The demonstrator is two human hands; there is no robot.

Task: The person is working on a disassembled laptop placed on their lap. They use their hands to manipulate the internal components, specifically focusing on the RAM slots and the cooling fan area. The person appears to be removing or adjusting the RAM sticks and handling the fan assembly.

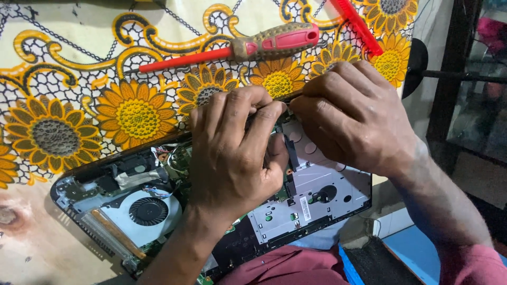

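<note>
An opened laptop chassis [317,198] lies in front of me, showing a round cooling fan [148,210], a copper heat pipe and a grey metal plate. My left hand [235,153] rests over the middle of the board with its fingers curled at the far edge. My right hand [351,113] meets it there, fingers pinched near the chassis rim. A thin dark tool shaft seems to run between both hands, but most of it is hidden. What the fingertips grip underneath cannot be made out.
A red-and-tan screwdriver [237,47] lies on the sunflower-patterned cloth [132,111] beyond the laptop. A red plastic tool [356,24] lies at the top right. A dark stand and furniture edge [449,74] rise at the right. Bare worn table surface [31,248] shows at the lower left.
</note>
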